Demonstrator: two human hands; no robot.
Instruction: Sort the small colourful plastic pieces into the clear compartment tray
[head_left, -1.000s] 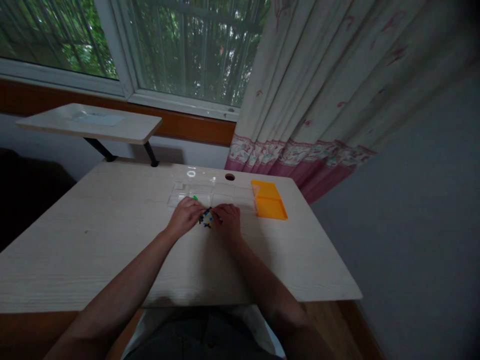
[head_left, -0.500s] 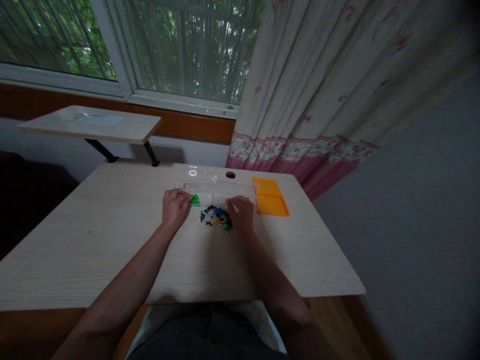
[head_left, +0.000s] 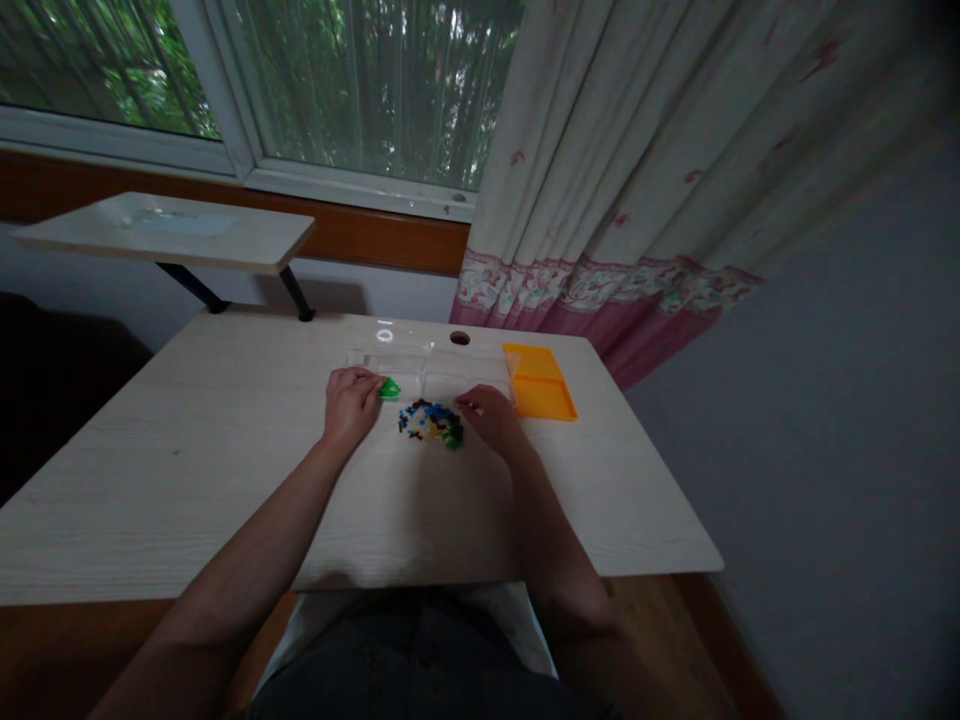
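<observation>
My left hand (head_left: 351, 408) is closed, with its fingertips at the left part of a clear plastic tray (head_left: 450, 382). Small green pieces (head_left: 389, 389) lie right by those fingertips; whether any is gripped I cannot make out. My right hand (head_left: 491, 412) has its thumb and fingers pinched together over the tray's front edge, and what they hold is too small to name. Between the hands, on the table, is a pile of tiny coloured pieces (head_left: 430, 422): blue, yellow, dark and green.
An open orange case (head_left: 544, 398) lies right of the clear tray on the pale wooden table (head_left: 247, 490). Behind the tray are a white ring (head_left: 385, 336) and a round hole (head_left: 460, 339). A raised shelf (head_left: 262, 245) stands at back left, and a curtain (head_left: 570, 180) hangs behind.
My right hand has drawn slightly away from the pile, to the right, so more of the pile shows. My left hand stays by the green pieces. The view has tipped slightly.
</observation>
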